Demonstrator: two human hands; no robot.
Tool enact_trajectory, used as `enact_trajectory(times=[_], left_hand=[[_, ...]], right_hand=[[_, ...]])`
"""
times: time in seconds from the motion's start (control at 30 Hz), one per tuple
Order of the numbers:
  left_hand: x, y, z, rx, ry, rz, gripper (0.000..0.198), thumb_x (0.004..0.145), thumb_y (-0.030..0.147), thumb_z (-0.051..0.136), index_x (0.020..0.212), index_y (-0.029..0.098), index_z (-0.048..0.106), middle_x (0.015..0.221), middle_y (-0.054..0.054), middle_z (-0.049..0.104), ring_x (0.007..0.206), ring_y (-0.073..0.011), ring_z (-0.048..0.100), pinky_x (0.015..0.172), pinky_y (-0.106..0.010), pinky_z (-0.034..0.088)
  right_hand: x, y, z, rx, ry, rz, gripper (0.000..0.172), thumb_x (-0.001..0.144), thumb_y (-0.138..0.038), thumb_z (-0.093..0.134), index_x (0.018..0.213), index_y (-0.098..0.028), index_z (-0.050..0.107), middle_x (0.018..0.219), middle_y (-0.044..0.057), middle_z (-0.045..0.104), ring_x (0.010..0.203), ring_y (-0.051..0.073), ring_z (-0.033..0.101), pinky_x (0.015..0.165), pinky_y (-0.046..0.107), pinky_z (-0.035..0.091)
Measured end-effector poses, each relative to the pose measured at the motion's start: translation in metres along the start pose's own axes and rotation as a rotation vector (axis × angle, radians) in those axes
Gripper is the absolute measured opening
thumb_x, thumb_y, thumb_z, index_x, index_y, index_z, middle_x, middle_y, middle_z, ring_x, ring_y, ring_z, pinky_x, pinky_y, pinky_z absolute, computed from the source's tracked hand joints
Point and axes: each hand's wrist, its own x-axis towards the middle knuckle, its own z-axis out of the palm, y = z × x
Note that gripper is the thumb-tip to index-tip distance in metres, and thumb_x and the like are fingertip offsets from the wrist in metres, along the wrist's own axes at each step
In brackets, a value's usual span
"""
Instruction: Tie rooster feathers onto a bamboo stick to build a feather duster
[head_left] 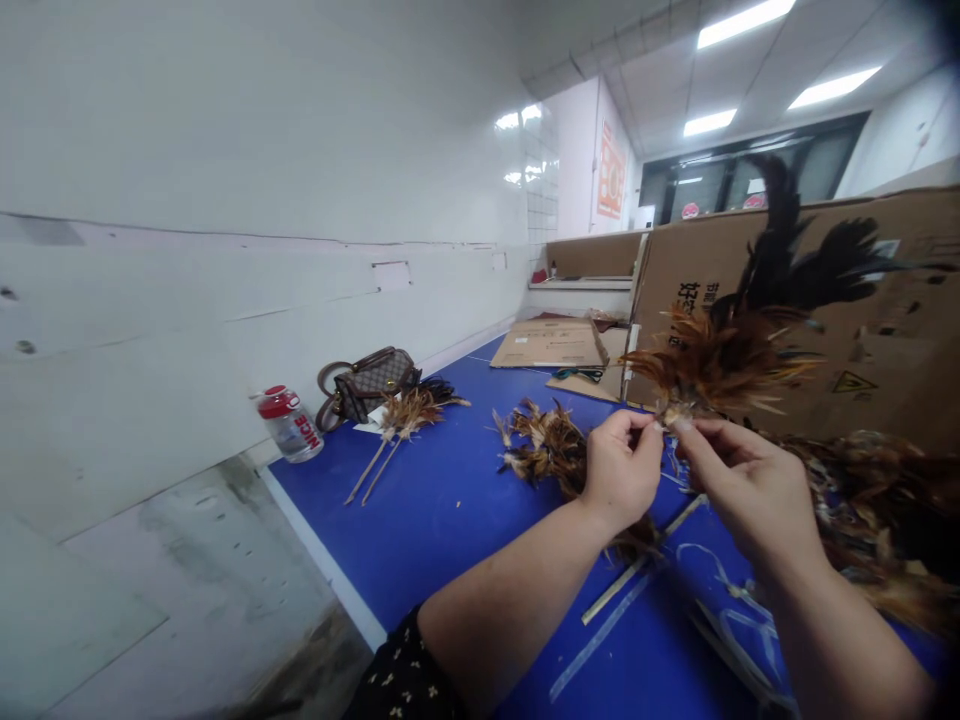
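Feather bundle (pixel 720 365) — pinched at its base by left hand (pixel 621 470) and right hand (pixel 739 480); bottle (pixel 291 424) reads "NICE".

Two hands: left hand (pixel 621 470), right hand (pixel 739 480). One feather bunch (pixel 739 350) pinched between them. One plastic bottle (pixel 289 424) and one handbag (pixel 369 381) along the worktop's (pixel 442 510) far left edge. Two feather sticks (pixel 397 425) lying beside the handbag. One loose feather heap (pixel 544 445) mid-worktop. One flattened carton (pixel 551 343) toward the far end. One upright cardboard box (pixel 892 340) along the right edge. Four lit ceiling lights (pixel 709 122).
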Motion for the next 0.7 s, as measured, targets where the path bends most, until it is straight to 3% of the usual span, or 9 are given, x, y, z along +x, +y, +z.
enact_trajectory(times=[0.17,0.3,0.4,0.47,0.53,0.63,0.7], left_hand=[[-0.001,0.003,-0.002,-0.056,-0.042,-0.079,0.027,0.089,0.041,0.081,0.093,0.016,0.07,0.083,-0.003,0.073,0.077,-0.0142,0.066,0.078,-0.028,0.053],[0.006,0.01,-0.009,-0.05,-0.049,-0.107,0.019,0.089,0.032,0.082,0.092,0.016,0.071,0.081,-0.001,0.073,0.075,-0.0125,0.065,0.077,-0.026,0.051],[0.02,0.02,-0.02,-0.08,0.007,-0.135,0.011,0.091,0.021,0.079,0.089,0.016,0.07,0.076,0.0,0.071,0.073,-0.0109,0.064,0.079,-0.025,0.049],[0.031,0.029,-0.03,-0.134,0.091,-0.134,0.012,0.092,0.017,0.078,0.085,0.016,0.068,0.076,0.001,0.07,0.073,-0.0099,0.063,0.08,-0.025,0.047],[0.042,0.036,-0.042,-0.195,0.169,-0.14,0.015,0.093,0.015,0.078,0.084,0.015,0.065,0.077,0.0,0.071,0.071,-0.0083,0.061,0.079,-0.024,0.045],[0.054,0.044,-0.058,-0.261,0.224,-0.148,0.015,0.094,0.012,0.076,0.085,0.013,0.064,0.079,0.0,0.071,0.066,-0.0057,0.057,0.073,-0.022,0.041],[0.058,0.048,-0.064,-0.284,0.23,-0.151,0.013,0.095,0.01,0.072,0.085,0.013,0.063,0.079,0.0,0.071,0.065,-0.005,0.056,0.069,-0.021,0.039]], right_hand=[[-0.003,-0.003,0.003,-0.002,-0.006,-0.008,0.04,0.08,-0.054,0.088,0.097,-0.018,0.085,0.091,0.009,0.083,0.076,0.02,0.072,0.074,0.03,0.058],[-0.005,-0.008,0.005,-0.063,0.015,0.007,0.04,0.084,-0.052,0.084,0.101,-0.016,0.084,0.089,0.009,0.082,0.069,0.017,0.067,0.065,0.028,0.053],[-0.002,0.001,0.005,-0.153,-0.057,-0.003,0.042,0.089,-0.056,0.077,0.1,-0.016,0.082,0.083,0.007,0.079,0.063,0.016,0.06,0.059,0.028,0.046],[0.001,0.013,0.005,-0.307,-0.205,-0.06,0.036,0.091,-0.052,0.073,0.095,-0.018,0.082,0.083,0.007,0.079,0.068,0.018,0.063,0.065,0.03,0.046],[0.004,0.029,0.007,-0.546,-0.444,-0.106,0.027,0.093,-0.045,0.07,0.088,-0.022,0.082,0.082,0.006,0.08,0.073,0.021,0.068,0.07,0.031,0.046],[0.0,0.052,0.015,-0.892,-0.799,-0.056,0.018,0.09,-0.035,0.073,0.076,-0.026,0.08,0.073,0.004,0.076,0.068,0.022,0.068,0.065,0.032,0.041],[-0.006,0.064,0.022,-0.995,-0.896,-0.011,0.019,0.084,-0.03,0.079,0.066,-0.025,0.076,0.066,0.005,0.072,0.062,0.022,0.065,0.062,0.033,0.036]])
